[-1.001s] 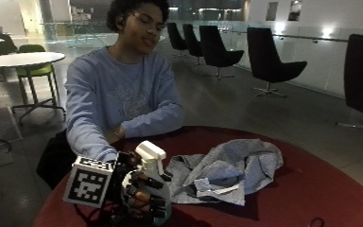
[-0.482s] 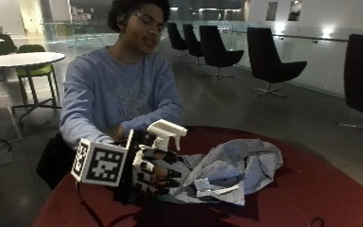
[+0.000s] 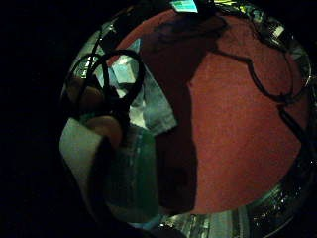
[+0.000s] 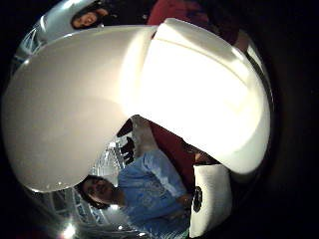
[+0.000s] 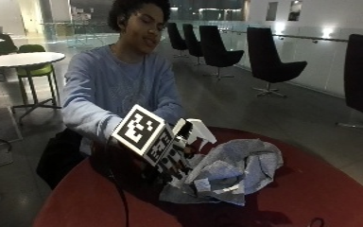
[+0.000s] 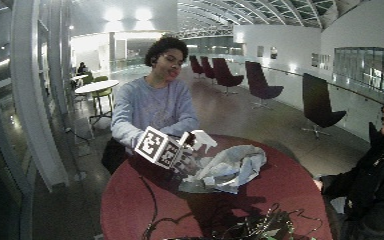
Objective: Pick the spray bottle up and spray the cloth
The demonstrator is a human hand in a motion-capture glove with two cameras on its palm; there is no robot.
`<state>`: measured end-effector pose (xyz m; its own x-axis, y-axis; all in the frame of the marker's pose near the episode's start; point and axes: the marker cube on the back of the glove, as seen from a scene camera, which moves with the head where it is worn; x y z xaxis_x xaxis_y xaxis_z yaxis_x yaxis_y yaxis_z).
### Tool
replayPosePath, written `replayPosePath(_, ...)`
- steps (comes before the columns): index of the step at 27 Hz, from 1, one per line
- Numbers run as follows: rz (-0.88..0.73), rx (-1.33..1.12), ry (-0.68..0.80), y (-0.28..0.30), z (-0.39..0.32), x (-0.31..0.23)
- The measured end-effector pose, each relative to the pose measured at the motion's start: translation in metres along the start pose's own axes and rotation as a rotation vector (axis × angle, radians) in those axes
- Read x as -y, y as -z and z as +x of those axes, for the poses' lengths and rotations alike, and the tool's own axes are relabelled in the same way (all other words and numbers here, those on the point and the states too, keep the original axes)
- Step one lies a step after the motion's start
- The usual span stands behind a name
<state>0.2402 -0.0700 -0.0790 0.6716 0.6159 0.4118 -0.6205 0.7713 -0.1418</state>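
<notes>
One hand (image 5: 180, 158), the gloved right, holds the bottle (image 5: 193, 137) up beside the cloth (image 5: 235, 168).
Its fingers are curled round the bottle's body, as the little-finger palm view shows with the greenish body (image 3: 131, 176) close against the palm; the white spray head (image 4: 149, 94) fills the thumb-side view. From the outside view the nozzle points toward the cloth, which lies crumpled on the red table (image 5: 332, 198), just beside the hand. To spray well, I would keep the bottle near upright, aim the nozzle at the middle of the heap and squeeze the trigger fully, with the nozzle a little clear of the fabric so the mist spreads. How much liquid the bottle holds is too dark to tell.
</notes>
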Motion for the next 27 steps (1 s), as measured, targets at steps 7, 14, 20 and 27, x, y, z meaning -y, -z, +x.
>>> replayPosePath(7,-0.107,-0.063,-0.086,-0.005,-0.008,0.005)
replayPosePath(14,-0.154,-0.14,-0.119,-0.01,-0.013,0.006)
replayPosePath(20,-0.152,-0.169,-0.134,-0.01,-0.023,0.005)
replayPosePath(27,-0.176,-0.207,-0.166,-0.012,-0.027,0.003)
